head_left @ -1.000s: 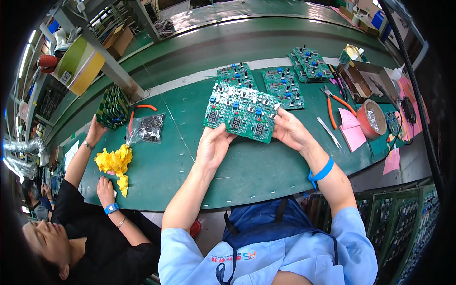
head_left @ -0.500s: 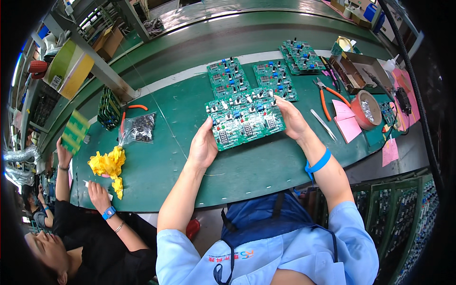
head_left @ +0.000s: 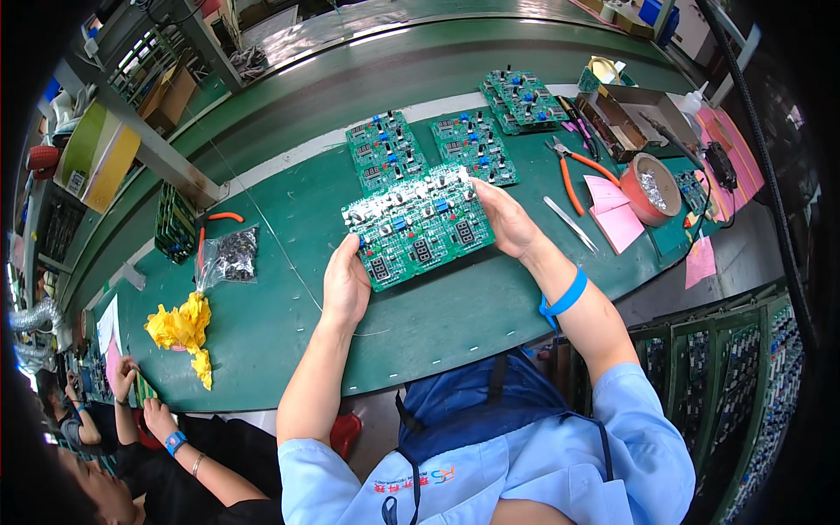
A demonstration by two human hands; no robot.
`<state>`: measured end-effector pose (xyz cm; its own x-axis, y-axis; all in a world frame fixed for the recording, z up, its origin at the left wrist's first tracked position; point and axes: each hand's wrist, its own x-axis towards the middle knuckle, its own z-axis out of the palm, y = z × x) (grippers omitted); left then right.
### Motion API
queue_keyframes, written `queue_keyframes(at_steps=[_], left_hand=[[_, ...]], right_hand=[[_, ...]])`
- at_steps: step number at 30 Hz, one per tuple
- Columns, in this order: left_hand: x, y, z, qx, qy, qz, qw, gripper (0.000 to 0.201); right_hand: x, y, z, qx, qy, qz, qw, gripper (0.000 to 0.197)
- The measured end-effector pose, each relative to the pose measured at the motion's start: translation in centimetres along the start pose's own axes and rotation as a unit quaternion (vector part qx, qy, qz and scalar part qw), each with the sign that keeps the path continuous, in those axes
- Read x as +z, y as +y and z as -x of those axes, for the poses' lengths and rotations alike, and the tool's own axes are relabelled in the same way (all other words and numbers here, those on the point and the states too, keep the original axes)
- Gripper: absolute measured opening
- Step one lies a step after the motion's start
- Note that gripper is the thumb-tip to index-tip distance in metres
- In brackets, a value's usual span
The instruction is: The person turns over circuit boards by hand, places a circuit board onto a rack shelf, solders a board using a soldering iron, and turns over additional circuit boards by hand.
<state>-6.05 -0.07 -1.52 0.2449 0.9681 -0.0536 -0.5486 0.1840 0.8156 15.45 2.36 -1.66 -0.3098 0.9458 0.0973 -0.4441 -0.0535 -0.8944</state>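
Between my two hands I hold a green circuit board panel (head_left: 411,232), tilted above the table, with black digit displays along its near edge and white parts along its far edge. My left hand (head_left: 346,278) grips its left end, thumb on top. At the opposite end, my right hand (head_left: 506,220) is closed on the edge; its fingertips are hidden beneath the board. Just beyond lie two similar boards, one at the left (head_left: 385,150) and one at the right (head_left: 473,147). A stack of further boards (head_left: 523,101) sits farther back.
Orange-handled cutters (head_left: 570,175), tweezers (head_left: 569,223), pink paper (head_left: 617,229) and a red solder-wire roll (head_left: 649,189) lie right. A bag of black parts (head_left: 231,255) and crumpled yellow material (head_left: 180,324) lie left. A co-worker's hands (head_left: 144,394) hold a board at the table's left end.
The view has shifted a little, and the board in my hands is tilted slightly differently. The co-worker's board has come down from a raised position to the table's near-left edge.
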Motion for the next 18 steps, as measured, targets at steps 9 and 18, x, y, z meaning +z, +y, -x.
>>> queue_keyframes(at_steps=[9,18], left_hand=[[0.15,-0.24,0.26,-0.003,-0.002,0.003,1.000,0.032],[-0.04,-0.33,0.17,-0.017,-0.031,0.027,0.999,0.029]], right_hand=[[0.02,-0.15,0.30,0.002,0.015,-0.050,0.999,0.032],[-0.24,0.07,0.09,0.010,0.010,-0.077,0.997,0.031]])
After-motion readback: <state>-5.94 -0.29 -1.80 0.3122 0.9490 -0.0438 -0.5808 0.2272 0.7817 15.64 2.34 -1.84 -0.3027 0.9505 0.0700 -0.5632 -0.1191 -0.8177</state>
